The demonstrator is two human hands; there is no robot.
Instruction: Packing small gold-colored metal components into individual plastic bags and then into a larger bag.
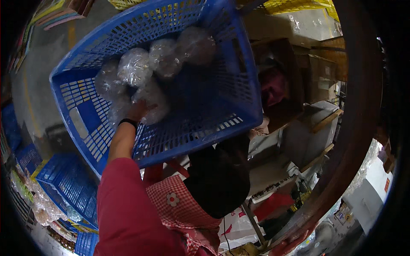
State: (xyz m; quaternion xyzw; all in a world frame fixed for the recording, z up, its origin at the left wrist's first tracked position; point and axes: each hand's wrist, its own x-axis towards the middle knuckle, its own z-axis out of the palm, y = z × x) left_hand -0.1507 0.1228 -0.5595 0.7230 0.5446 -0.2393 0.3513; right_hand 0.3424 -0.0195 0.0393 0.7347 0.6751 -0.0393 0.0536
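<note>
My left hand [141, 112] reaches down into a large blue plastic crate [79, 104], a dark band round its wrist. Its fingers are closed over a rounded bundle in clear plastic [153, 96]. More bundles of this kind lie around it: a shiny one [135, 66] just beyond, another [165, 57] to its right, and a dimmer one [196, 45] against the far wall. What the plastic wraps is hard to make out. The crate's right part lies in deep shadow. I see no right hand or right sleeve that I can make out.
Right of the crate stands an open cardboard box [294, 81] holding something dark pink [273, 87]. More blue crates [70, 183] are stacked at the lower left. A dark curved post [354, 128] runs down the right side. Yellow crates [297, 6] show at the top.
</note>
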